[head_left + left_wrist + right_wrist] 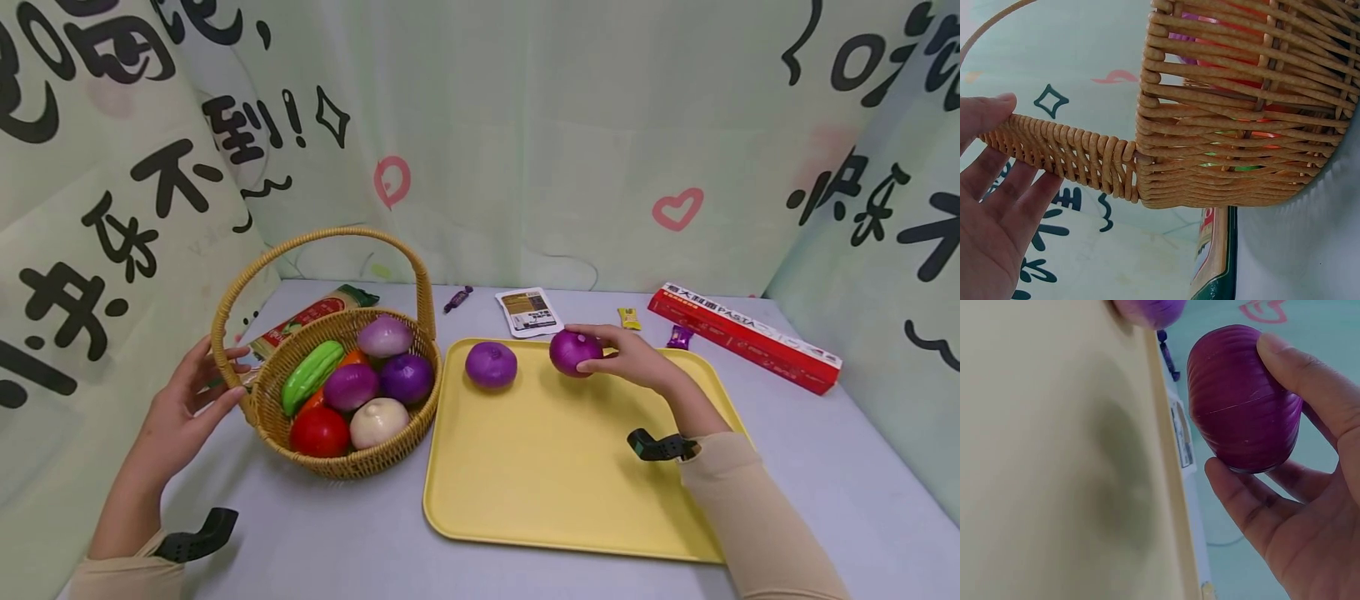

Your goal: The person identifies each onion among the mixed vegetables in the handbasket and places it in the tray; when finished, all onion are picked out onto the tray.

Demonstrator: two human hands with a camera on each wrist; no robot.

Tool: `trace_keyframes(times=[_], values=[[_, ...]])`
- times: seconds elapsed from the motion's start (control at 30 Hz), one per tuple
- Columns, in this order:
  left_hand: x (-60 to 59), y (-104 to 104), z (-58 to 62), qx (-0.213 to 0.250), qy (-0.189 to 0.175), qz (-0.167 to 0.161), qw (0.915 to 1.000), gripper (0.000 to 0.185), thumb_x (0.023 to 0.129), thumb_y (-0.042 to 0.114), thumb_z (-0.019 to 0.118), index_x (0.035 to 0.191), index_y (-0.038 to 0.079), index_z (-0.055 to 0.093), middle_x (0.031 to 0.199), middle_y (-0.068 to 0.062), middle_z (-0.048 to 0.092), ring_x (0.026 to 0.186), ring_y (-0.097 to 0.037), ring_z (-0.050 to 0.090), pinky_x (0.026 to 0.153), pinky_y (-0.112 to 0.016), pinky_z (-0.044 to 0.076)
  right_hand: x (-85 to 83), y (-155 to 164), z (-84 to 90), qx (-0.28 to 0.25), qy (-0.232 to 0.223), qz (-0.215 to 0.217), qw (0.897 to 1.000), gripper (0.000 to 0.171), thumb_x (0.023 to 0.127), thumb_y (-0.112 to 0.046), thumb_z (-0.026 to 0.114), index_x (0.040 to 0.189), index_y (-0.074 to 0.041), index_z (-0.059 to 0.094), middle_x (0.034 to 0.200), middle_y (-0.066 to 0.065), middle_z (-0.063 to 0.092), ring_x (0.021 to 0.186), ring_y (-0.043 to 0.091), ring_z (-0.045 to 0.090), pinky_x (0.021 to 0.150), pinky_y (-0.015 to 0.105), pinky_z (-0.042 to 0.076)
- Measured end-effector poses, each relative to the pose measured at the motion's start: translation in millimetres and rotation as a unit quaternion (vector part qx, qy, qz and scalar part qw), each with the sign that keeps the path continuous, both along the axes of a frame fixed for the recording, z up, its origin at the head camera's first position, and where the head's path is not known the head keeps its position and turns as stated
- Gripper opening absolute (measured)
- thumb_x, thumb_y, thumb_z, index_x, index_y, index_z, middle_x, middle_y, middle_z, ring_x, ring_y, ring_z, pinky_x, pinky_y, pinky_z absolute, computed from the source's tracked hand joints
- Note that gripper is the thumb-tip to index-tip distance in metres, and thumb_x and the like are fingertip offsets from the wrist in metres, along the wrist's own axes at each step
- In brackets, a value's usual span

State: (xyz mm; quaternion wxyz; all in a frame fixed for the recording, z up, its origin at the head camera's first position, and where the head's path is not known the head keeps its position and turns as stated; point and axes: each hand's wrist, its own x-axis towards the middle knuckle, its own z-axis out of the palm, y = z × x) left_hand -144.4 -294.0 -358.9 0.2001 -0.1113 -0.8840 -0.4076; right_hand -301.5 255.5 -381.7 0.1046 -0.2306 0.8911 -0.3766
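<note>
Right hand (637, 360) grips a purple onion (573, 351) just above the far edge of the yellow tray (555, 483) (a second onion (491, 364) sits near it). Left hand (183, 408), fingers straight, touches the wicker basket (262, 404) at its handle base.

Both forearms reach forward in beige sleeves with a black mount at each wrist. The left hand (183, 408) is spread, fingers straight, thumb tip touching. The right hand (637, 360) curls, thumb and fingers pinching.
</note>
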Motion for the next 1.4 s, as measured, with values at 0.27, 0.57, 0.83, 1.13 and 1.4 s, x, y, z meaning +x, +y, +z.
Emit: trace_keyframes(times=[0.27, 0.57, 0.83, 1.13, 1.4], values=[[0.4, 0.5, 0.1, 0.000, 0.002, -0.001, 1.0000, 0.078, 0.086, 0.001, 0.064, 0.149, 0.024, 0.025, 0.123, 0.032, 0.046, 0.108, 0.014, 0.048, 0.082, 0.002, 0.040, 0.3, 4.4, -11.4, 0.003, -0.009, 0.002, 1.000, 0.062, 0.085, -0.033, 0.068, 0.141, -0.021, 0.045, 0.140, 0.017, 0.046, 0.121, 0.038, 0.047, 0.093, 0.047, 0.049], [1.5, 1.1, 1.8, 0.000, -0.001, -0.003, 1.0000, 0.077, 0.086, 0.001, 0.063, 0.149, 0.024, 0.025, 0.122, 0.034, 0.045, 0.107, 0.014, 0.047, 0.082, 0.003, 0.039, 0.4, 7.7, -17.6, 0.009, -0.008, 0.007, 1.000, 0.060, 0.087, -0.031, 0.066, 0.141, -0.017, 0.044, 0.140, 0.020, 0.046, 0.120, 0.041, 0.050, 0.097, 0.051, 0.047], [1.3, 1.0, 1.6, 0.000, 0.000, -0.004, 1.0000, 0.077, 0.086, 0.000, 0.063, 0.149, 0.024, 0.025, 0.122, 0.034, 0.045, 0.108, 0.014, 0.047, 0.082, 0.003, 0.039, 1.0, 9.6, -20.8, 0.012, -0.021, 0.010, 1.000, 0.062, 0.086, -0.031, 0.068, 0.141, -0.016, 0.044, 0.141, 0.021, 0.045, 0.119, 0.041, 0.051, 0.097, 0.050, 0.047], [1.2, 0.6, 1.2, 0.002, 0.002, -0.008, 1.0000, 0.077, 0.086, 0.000, 0.063, 0.149, 0.023, 0.025, 0.123, 0.033, 0.045, 0.109, 0.015, 0.046, 0.082, 0.003, 0.038, 2.2, 12.5, -18.7, 0.022, -0.026, 0.019, 0.999, 0.064, 0.087, -0.030, 0.066, 0.143, -0.015, 0.040, 0.142, 0.021, 0.043, 0.122, 0.042, 0.048, 0.097, 0.050, 0.047], [1.1, 0.6, 0.6, 0.004, 0.003, -0.006, 1.0000, 0.078, 0.086, 0.000, 0.063, 0.149, 0.023, 0.025, 0.123, 0.034, 0.045, 0.109, 0.016, 0.046, 0.082, 0.004, 0.038, 3.7, 15.5, -16.9, 0.034, -0.033, 0.008, 0.999, 0.068, 0.085, -0.034, 0.067, 0.145, -0.018, 0.039, 0.143, 0.019, 0.043, 0.128, 0.044, 0.042, 0.099, 0.053, 0.045]])
